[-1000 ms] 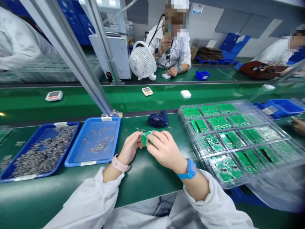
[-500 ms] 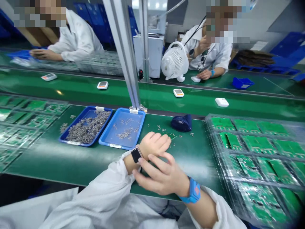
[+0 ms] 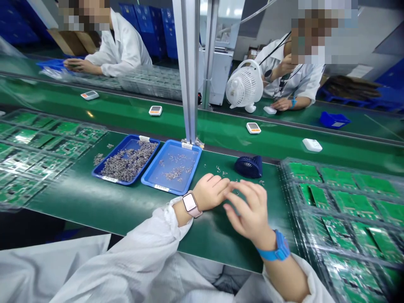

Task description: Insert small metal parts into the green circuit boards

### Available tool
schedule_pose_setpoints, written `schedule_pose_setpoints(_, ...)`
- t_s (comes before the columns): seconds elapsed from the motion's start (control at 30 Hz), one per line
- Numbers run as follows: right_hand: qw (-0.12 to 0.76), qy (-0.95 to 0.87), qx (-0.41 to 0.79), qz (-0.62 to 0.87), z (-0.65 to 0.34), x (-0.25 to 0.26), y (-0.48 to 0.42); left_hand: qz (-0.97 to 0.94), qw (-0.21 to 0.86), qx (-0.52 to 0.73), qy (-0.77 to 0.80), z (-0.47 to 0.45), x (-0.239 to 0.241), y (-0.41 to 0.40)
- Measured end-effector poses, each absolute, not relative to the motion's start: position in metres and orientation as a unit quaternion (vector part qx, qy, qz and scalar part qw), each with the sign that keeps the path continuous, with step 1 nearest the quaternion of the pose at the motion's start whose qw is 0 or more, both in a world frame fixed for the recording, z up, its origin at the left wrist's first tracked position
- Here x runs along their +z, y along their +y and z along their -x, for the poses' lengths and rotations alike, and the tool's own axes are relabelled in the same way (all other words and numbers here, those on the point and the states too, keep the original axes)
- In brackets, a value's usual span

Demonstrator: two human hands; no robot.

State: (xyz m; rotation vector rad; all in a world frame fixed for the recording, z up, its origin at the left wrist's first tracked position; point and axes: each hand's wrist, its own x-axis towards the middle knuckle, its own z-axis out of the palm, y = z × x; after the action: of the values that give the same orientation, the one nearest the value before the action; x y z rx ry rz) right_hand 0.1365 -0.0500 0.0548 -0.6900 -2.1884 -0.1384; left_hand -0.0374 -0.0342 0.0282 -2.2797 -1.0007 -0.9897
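My left hand [image 3: 211, 191] rests on the green bench as a loose fist, a pink watch [image 3: 190, 203] on its wrist; whatever is inside the curled fingers is hidden. My right hand [image 3: 249, 208], with a blue wristband [image 3: 275, 251], hovers just right of it, fingers apart and empty, fingertips almost touching the left knuckles. A few loose small metal parts [image 3: 221, 170] lie on the bench just beyond both hands. Two blue trays stand to the front left: one [image 3: 110, 177] heaped with small metal parts, the other [image 3: 151, 183] with only a scattering.
A small dark blue fan [image 3: 249, 166] lies behind my hands. Clear trays of green circuit boards sit at the right [image 3: 347, 202] and at the left [image 3: 38, 147]. A metal post [image 3: 189, 71] rises ahead. White devices [image 3: 253, 127] ride the conveyor; co-workers sit opposite.
The green board that both hands held a second ago is out of sight. My right hand touched the left wrist, then moved right off it. The view has swung left.
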Motion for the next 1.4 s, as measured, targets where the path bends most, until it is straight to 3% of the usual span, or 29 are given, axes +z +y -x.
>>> schedule_pose_setpoints(0.07,0.401,-0.858,-0.029,0.318,-0.15,0.054,-0.035,0.818,0.141,-0.396,-0.393,0.037,0.028,-0.034)
schedule_pose_setpoints(0.13,0.392,-0.845,0.045,0.36,-0.159,0.049,-0.022,0.77,-0.013,-0.458,-0.445,0.034,0.028,-0.034)
schedule_pose_setpoints(0.27,0.414,-0.746,0.31,0.42,-0.165,0.032,-0.006,0.543,-0.343,-0.576,-0.505,0.028,0.019,-0.028)
schedule_pose_setpoints(0.37,0.434,-0.647,0.453,0.432,-0.163,0.019,-0.001,0.424,-0.472,-0.587,-0.503,0.028,0.006,-0.019)
schedule_pose_setpoints(0.67,0.437,-0.537,0.589,0.417,-0.155,0.009,0.002,0.428,-0.507,-0.572,-0.482,0.029,-0.004,-0.015)
schedule_pose_setpoints(1.0,0.426,-0.54,0.598,0.411,-0.151,0.01,-0.001,0.426,-0.598,-0.525,-0.43,0.027,-0.003,-0.016)
schedule_pose_setpoints(1.27,0.465,-0.591,0.405,0.52,-0.177,0.029,0.002,0.228,-0.684,-0.594,-0.357,0.034,0.011,-0.012)
schedule_pose_setpoints(1.4,0.406,-0.669,0.238,0.576,-0.188,0.03,0.003,0.202,-0.721,-0.58,-0.321,0.036,0.013,-0.013)
